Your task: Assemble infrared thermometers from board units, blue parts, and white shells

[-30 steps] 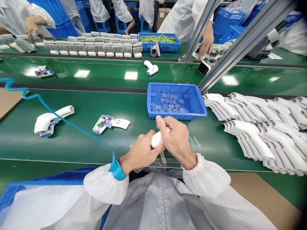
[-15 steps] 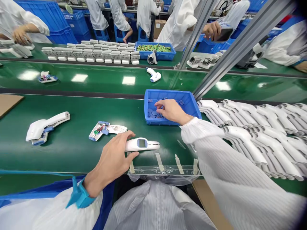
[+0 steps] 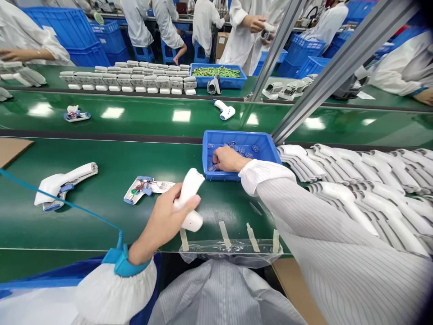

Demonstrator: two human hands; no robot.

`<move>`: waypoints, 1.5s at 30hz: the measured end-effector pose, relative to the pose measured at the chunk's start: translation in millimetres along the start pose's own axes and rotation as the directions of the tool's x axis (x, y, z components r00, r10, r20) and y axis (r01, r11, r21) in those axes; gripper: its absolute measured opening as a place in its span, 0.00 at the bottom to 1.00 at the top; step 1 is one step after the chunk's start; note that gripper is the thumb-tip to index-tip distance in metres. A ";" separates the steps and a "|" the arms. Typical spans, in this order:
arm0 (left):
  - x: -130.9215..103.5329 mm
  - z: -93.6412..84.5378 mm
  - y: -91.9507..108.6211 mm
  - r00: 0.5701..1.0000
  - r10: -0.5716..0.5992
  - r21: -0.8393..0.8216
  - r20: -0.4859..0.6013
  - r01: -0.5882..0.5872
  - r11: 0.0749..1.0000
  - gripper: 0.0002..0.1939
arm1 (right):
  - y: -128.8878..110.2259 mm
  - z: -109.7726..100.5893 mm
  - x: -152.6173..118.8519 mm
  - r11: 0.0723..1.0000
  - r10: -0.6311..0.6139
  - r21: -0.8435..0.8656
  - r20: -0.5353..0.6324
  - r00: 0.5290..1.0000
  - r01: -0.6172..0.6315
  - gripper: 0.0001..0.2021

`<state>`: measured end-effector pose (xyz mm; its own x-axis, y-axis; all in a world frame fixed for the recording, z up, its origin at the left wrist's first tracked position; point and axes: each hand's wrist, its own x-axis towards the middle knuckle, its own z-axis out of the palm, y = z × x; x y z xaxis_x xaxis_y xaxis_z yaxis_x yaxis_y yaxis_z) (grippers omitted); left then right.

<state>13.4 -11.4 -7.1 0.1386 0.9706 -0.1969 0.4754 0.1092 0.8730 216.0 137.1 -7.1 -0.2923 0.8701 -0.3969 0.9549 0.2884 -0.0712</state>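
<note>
My left hand [image 3: 165, 219] is wrapped round a white thermometer-shaped housing [image 3: 190, 194], raised off the green bench with its smooth side up. Inside the blue bin [image 3: 241, 177], my right hand [image 3: 227, 159] reaches down among small blue parts [image 3: 241, 150]. Its fingers are bent together, and whatever they pinch is too small to make out. Left of my left hand lies an opened housing half [image 3: 144, 187] with wires and blue pieces. A partly joined white housing [image 3: 64, 185] rests farther left.
White shells [image 3: 341, 194] are stacked at the right. A slanted metal post [image 3: 314, 67] rises behind the bin. Tape strips [image 3: 224, 233] hold a plastic bag at the front edge. Beyond, a belt carries a white device [image 3: 224, 109]; people work behind it.
My left hand has picked up and turned the white housing, whose screen no longer shows. My right hand has moved left and lower into the bin, its fingers closing. Belt items have shifted right.
</note>
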 end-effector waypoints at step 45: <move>-2.5 15.5 -13.9 0.990 -0.128 -0.239 0.056 0.138 0.961 0.27 | 25.8 14.6 30.1 0.997 -0.077 -0.055 -0.352 0.933 0.062 0.18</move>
<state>20.0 -18.7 -25.7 0.1247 0.9352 -0.3315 0.2684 0.2899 0.9186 232.6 164.9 -34.3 -0.3648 0.9301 -0.0431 0.9307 0.3629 -0.0450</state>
